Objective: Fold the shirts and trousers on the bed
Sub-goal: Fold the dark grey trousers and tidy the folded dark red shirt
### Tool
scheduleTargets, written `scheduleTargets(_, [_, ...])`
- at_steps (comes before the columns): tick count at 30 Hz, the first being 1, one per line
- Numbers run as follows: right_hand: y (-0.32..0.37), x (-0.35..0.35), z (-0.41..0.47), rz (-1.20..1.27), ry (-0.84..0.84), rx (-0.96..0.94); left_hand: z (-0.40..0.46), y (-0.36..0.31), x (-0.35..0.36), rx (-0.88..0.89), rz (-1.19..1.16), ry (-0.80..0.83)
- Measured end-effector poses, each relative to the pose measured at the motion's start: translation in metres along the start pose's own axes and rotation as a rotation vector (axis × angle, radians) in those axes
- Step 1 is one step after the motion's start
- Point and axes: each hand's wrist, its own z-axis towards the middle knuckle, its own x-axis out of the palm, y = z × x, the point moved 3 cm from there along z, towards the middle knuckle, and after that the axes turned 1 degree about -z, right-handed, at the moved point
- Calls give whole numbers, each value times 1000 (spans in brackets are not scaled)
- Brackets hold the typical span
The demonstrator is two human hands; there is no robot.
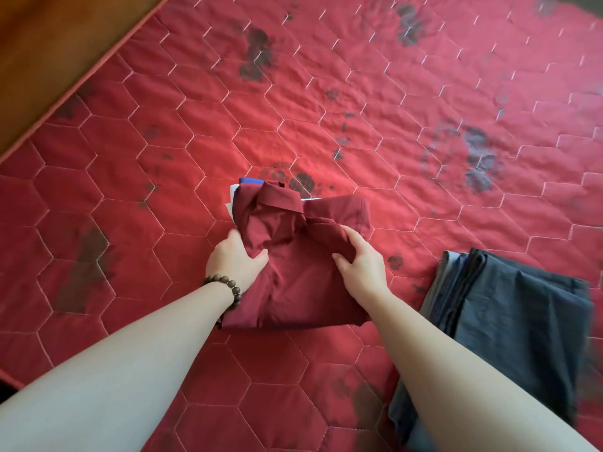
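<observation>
A red quilted bed (326,102) with hexagon stitching and dark stains fills the view, a wooden edge (49,50) at far left. The left hand (233,261), beaded bracelet (228,285) on its wrist, is closed on the left side of a folded maroon shirt (293,272) lying mid-bed. A blue and white garment (243,183) peeks from under the shirt's far edge. The right hand (363,261) grips the shirt's right side. Folded dark trousers (509,314) lie stacked at the right, apart from the shirt
</observation>
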Motion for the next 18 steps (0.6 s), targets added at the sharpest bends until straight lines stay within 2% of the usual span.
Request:
scheduleTargets(10, [-28, -147, -44, 11, 9, -279, -142, -94, 5, -24, -164, -222])
scheduleTargets(18, [-94, -273, -78, -135, 111, -430, -273, -166, 66, -65, -395, -333])
